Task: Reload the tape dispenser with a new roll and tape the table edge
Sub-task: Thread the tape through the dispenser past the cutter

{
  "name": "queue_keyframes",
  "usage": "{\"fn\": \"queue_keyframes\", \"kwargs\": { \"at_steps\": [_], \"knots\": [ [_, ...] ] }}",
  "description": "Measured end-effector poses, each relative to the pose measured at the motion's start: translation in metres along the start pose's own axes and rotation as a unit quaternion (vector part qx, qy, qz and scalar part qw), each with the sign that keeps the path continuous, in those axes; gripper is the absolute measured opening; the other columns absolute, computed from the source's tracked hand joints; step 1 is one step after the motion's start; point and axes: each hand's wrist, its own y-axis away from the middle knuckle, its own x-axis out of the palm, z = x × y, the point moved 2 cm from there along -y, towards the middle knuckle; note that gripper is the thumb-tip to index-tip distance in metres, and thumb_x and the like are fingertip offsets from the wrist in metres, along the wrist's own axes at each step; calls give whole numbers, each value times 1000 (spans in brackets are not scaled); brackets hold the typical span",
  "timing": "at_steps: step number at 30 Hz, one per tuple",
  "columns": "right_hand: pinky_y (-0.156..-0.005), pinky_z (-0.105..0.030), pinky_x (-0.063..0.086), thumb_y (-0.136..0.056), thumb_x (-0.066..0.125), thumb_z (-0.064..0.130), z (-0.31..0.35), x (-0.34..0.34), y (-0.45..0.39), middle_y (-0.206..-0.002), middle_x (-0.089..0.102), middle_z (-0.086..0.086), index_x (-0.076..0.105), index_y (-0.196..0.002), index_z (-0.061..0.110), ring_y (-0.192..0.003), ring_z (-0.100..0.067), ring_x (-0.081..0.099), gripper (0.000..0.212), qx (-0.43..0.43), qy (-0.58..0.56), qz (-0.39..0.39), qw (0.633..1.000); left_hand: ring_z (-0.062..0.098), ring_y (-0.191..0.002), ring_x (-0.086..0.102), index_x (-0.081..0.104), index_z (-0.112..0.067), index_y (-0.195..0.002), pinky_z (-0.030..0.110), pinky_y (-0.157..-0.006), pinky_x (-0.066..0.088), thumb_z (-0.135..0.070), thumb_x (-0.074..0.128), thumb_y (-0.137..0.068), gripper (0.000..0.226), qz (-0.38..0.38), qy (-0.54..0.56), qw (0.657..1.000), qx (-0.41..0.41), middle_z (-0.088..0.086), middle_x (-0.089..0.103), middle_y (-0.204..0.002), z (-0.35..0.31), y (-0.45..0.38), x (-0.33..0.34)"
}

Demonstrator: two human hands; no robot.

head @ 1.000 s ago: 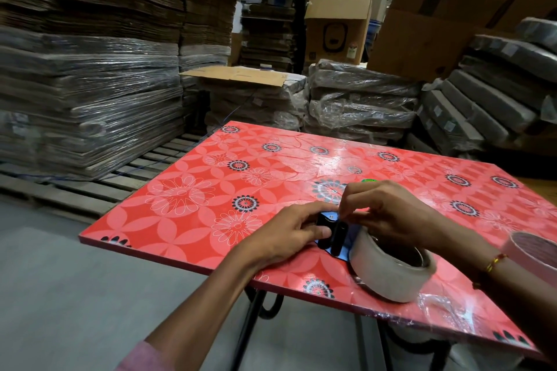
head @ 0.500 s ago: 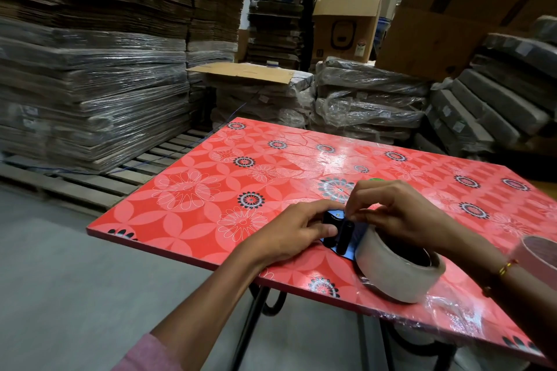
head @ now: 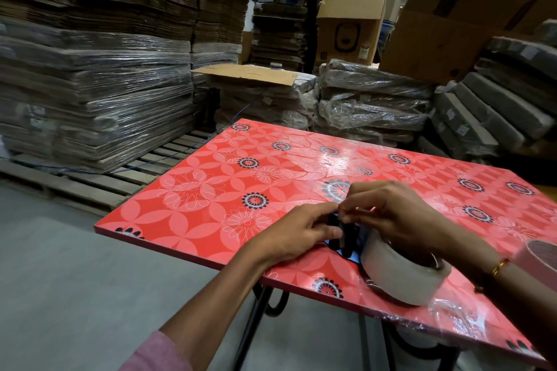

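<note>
Reload step in hand. Tape dispenser lies on the bench near its front edge, new roll mounted. Left hand holds the dispenser's head; right hand pinches there, probably the tape end. Next, likely: thread the tape end through, steadily.

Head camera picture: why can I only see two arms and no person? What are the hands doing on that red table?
The camera sits on the person's head and looks down, so you see only their own arms. The left hand and the right hand both pinch the front of a black and blue tape dispenser that lies on the red flowered table. A big clear tape roll sits on the dispenser. Another roll peeks in at the right edge. Wrapped cardboard stacks stand behind.
</note>
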Motion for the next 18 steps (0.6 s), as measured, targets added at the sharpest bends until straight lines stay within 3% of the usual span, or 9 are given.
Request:
{"fn": "queue_keyframes", "kwargs": {
  "at_steps": [3, 7, 11, 15, 18],
  "knots": [
    [-65, -27, 49, -94, 64, 34, 2, -5, -6, -87, 68, 16, 76, -94, 28, -77, -1, 65, 13, -2, 6, 26, 1000, 16, -112, 59, 58, -5, -132, 37, -105, 45, 4, 55, -95, 39, 20, 88, 995, -34, 17, 66, -120, 1, 1, -1],
    [-64, -29, 50, -94, 67, 27, 5, -2, -4, -84, 66, 13, 75, -90, 25, -74, -5, 64, 10, -3, 6, 15, 1000, 23, -113, 59, 50, -20, -141, 43, -104, 44, 2, 55, -94, 52, 21, 134, 990, -40, 20, 62, -118, 1, 6, -5],
    [-64, -28, 49, -92, 68, 24, 10, 0, 0, -84, 68, 8, 77, -92, 22, -73, -9, 65, 9, 7, 7, -6, 1000, 18, -116, 65, 55, -27, -116, 42, -99, 55, -21, 63, -93, 25, -74, 90, 993, -31, 4, 67, -122, -4, 20, 5],
    [-68, -33, 53, -91, 68, 25, 12, 1, 0, -87, 68, 9, 76, -91, 22, -77, -10, 67, 8, 27, -11, 3, 1000, 4, -107, 65, 52, -28, -97, 22, -90, 56, -31, 74, -88, 24, -180, -3, 984, -8, -8, 64, -115, -12, 33, 14],
    [-70, -27, 55, -90, 71, 20, 10, 1, -1, -88, 70, 7, 76, -90, 20, -79, -9, 68, 5, 61, -38, 11, 997, 8, -97, 62, 62, -19, -85, 27, -87, 53, -30, 74, -84, 16, -181, -118, 976, 25, -7, 63, -105, -11, 34, 16]
  ]
}}
